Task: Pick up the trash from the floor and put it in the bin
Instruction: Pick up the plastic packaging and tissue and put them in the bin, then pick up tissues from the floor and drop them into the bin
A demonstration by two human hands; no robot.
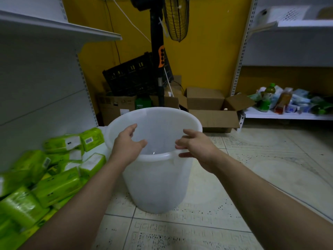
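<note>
A translucent white plastic bin (156, 184) stands upright on the tiled floor in the middle of the view. My left hand (128, 144) hovers over the near left part of its rim, fingers spread and empty. My right hand (195, 144) is at the near right rim, fingers apart, with fingertips touching or just above the rim edge. Neither hand holds anything. The bin's inside looks nearly empty, with one small glint near the bottom. No loose trash shows on the floor around the bin.
Green wrapped packs (54, 170) lie piled on the low shelf at left. Behind the bin stand a black fan pole (158, 69), a black crate (133, 78) and open cardboard boxes (214, 109). A white shelf at right (288, 115) holds bottles and bags.
</note>
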